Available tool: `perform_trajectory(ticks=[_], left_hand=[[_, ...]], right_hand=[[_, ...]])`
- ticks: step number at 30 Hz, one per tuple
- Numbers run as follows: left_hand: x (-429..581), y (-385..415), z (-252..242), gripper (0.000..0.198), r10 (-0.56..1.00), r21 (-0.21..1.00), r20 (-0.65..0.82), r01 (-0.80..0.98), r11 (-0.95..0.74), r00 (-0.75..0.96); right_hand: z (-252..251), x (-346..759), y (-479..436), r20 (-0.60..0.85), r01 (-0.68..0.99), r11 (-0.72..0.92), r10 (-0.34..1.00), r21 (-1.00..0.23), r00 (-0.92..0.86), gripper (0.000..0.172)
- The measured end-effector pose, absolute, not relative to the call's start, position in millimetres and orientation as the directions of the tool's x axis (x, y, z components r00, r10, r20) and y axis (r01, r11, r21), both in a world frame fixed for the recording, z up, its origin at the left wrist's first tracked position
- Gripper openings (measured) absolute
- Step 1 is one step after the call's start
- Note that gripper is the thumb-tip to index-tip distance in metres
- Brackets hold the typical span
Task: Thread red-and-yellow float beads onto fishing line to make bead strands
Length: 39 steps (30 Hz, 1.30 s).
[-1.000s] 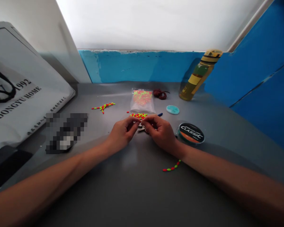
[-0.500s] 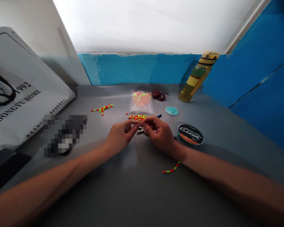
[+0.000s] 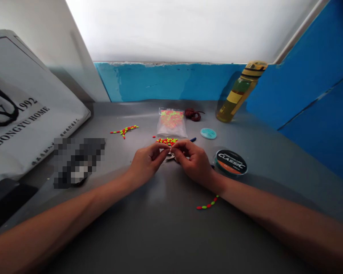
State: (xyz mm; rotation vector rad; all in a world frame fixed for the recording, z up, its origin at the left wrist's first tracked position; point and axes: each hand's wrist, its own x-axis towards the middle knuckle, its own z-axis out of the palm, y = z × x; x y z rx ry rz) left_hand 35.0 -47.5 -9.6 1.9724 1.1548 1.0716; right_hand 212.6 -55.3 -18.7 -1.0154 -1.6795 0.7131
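Head camera, looking forward and down over a work table:

- A grey metal table fills the lower part of the view, and both forearms lie across it from the bottom corners.
- Behind the table stands a wall with blue paint on its lower part and white above; more blue panel rises on the right side.
- On the left side leans a big white bag with printed words "DONGYU HOME" and "1992".
- Beside this bag lies a dark object, but it is pixelated, so I cannot say what it is.
- At the back right stands a yellow-green bottle, a little tilted against the blue panel.
- Right of the hands lies a round spool of fishing line with the word "CLASSIC", and further back a small pale blue disc.
- At the back centre is a clear plastic bag of neon beads, with a dark red cord just beside it.
- Left hand and right hand are close together at the centre, with a narrow pinch; their fingertips nearly meet.
- Under the fingers shows a small metal piece; I cannot tell if they hold it or something finer.
- Just behind the hands lies a small heap of red and green beads.
- Two short lines of the same beads lie apart, one at left and one near the right wrist.
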Motion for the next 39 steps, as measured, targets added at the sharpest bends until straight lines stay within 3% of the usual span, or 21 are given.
perform_trajectory(ticks=[13,19,26,31,39], left_hand=[[32.8,-49.7,-10.7,0.028,0.895,0.775,0.373,0.449,-0.446,0.245],[33.3,-48.5,-8.9,0.019,0.903,0.808,0.335,0.412,-0.421,0.268],[34.6,-47.4,-7.9,0.018,0.86,0.775,0.425,0.378,-0.507,0.283],[33.7,-46.7,-8.3,0.015,0.901,0.799,0.373,0.416,-0.434,0.223],[33.9,-45.6,-9.2,0.011,0.892,0.774,0.395,0.443,-0.453,0.221]], right_hand=[[-20.5,210.8,-54.6,0.467,0.264,0.478,0.878,-0.838,-0.106,0.009],[-20.1,211.3,-54.7,0.462,0.27,0.478,0.878,-0.836,-0.123,0.009],[-19.2,211.3,-55.1,0.464,0.283,0.48,0.877,-0.83,-0.125,0.008],[-19.7,211.3,-55.0,0.474,0.296,0.485,0.873,-0.823,-0.113,0.008],[-20.1,212.0,-53.8,0.494,0.279,0.51,0.86,-0.814,-0.13,0.008]])
